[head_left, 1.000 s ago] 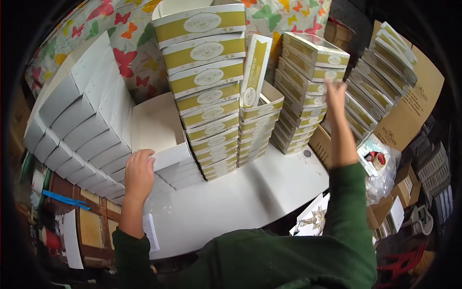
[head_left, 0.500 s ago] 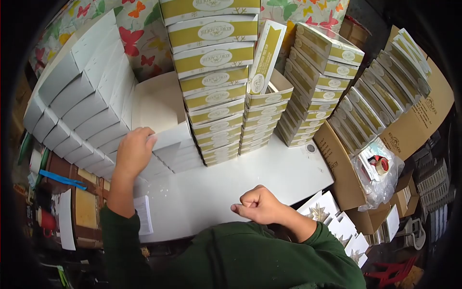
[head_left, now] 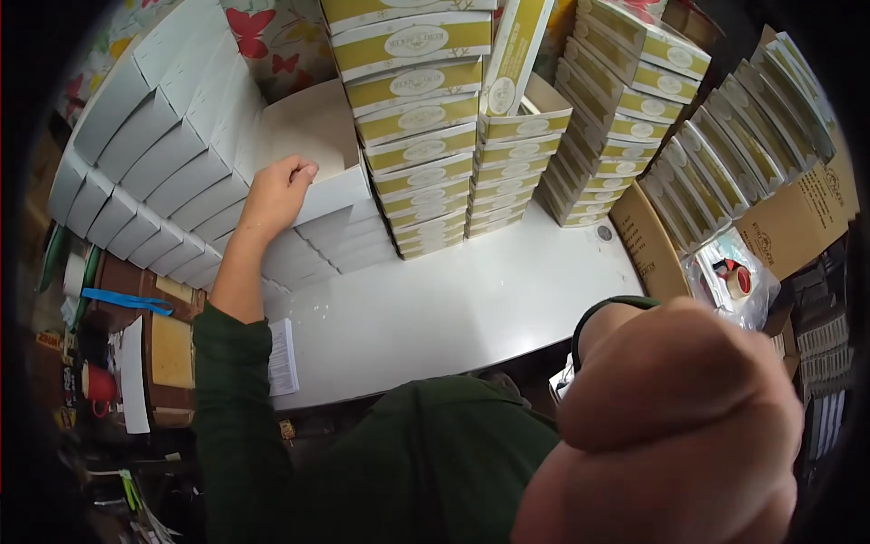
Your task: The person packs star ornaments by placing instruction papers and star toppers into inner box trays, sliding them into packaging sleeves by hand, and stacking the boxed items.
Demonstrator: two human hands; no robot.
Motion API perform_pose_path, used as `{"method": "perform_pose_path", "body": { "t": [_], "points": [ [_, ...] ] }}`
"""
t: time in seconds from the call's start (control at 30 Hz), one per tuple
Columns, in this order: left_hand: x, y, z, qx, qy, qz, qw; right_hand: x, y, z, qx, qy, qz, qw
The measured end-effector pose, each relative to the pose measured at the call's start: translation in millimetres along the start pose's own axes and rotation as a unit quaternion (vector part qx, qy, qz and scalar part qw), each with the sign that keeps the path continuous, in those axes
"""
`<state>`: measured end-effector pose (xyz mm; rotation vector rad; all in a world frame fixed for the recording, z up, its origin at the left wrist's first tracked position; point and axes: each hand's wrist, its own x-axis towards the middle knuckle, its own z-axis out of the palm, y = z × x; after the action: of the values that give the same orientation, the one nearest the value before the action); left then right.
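My left hand point(head_left: 279, 195) rests at the front left corner of an open white box point(head_left: 337, 195), fingers curled over its edge. That box sits on top of a stack of white boxes point(head_left: 349, 238), and its inside shows plain pale card. Close to the camera, my right hand point(head_left: 680, 408) is a large, slightly blurred fist; no object shows in it.
Tall stacks of gold-and-white boxes point(head_left: 421, 116) stand at the back of the white table point(head_left: 435, 308). White boxes point(head_left: 172, 154) are piled on the left. A carton point(head_left: 802, 231) at right holds more boxes. A paper stack point(head_left: 284, 358) lies at the front left.
My right hand has risen from over the table's front edge to close before the camera, still a fist. My left hand stays at the white box's corner. The view has tilted down.
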<state>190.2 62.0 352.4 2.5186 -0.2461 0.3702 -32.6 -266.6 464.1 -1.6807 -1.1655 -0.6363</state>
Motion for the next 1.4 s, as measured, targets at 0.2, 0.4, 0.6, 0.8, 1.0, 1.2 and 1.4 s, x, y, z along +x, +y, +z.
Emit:
{"method": "perform_pose_path", "body": {
  "t": [0.2, 0.4, 0.6, 0.8, 1.0, 1.2, 1.4],
  "points": [
    [3, -4, -11, -0.034, -0.053, -0.043, 0.997, 21, 7, 13, 0.023, -0.073, -0.071, 0.995],
    [6, -4, -16, -0.029, -0.115, -0.019, 0.993, 43, 12, 32, 0.048, -0.147, -0.137, 0.978],
    [6, 12, -6, 0.129, -0.055, 0.072, 0.988, 54, 20, 52, 0.057, -0.211, -0.193, 0.956],
    [8, 18, -3, 0.167, -0.047, 0.041, 0.984, 6, 8, 10, 0.072, -0.200, -0.109, 0.971],
    [6, 19, -3, 0.173, -0.028, 0.027, 0.984, -51, 29, -17, 0.132, -0.184, -0.029, 0.974],
    [14, 3, -5, 0.103, -0.067, 0.059, 0.991, -114, 29, -67, 0.193, -0.173, 0.054, 0.964],
    [19, 10, -13, 0.200, -0.099, 0.075, 0.972, -49, 74, 59, 0.274, -0.176, 0.120, 0.938]
  ]
}}
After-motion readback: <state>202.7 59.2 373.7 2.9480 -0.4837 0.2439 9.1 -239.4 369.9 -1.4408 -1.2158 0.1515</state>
